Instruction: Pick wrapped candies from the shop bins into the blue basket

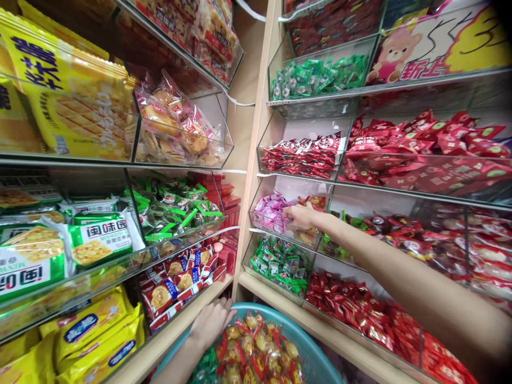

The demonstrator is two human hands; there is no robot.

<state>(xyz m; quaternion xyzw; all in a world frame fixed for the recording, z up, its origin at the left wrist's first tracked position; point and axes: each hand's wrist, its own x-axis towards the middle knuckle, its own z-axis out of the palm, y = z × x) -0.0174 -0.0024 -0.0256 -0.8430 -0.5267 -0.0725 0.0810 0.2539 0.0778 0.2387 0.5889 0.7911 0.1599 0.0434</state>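
My right hand [301, 215] reaches far into a clear shelf bin [280, 232] and rests on a heap of small pink-wrapped sweets [269, 210]; its fingers are curled down among them, and what they grip is hidden. My left hand [212, 321] is closed over the rim of a teal plastic basin [310, 352] held low in front of me. The basin holds several clear-wrapped snacks with red ends [256, 344] and a few green packets [206, 368].
Wooden shelves with clear bins meet in a corner. The right unit holds green sweets [282, 261], red packets [424, 144] and a bear sign [394, 53]. The left unit has yellow biscuit bags [76, 106], green-labelled packs [100, 240] and wrapped cakes [176, 128].
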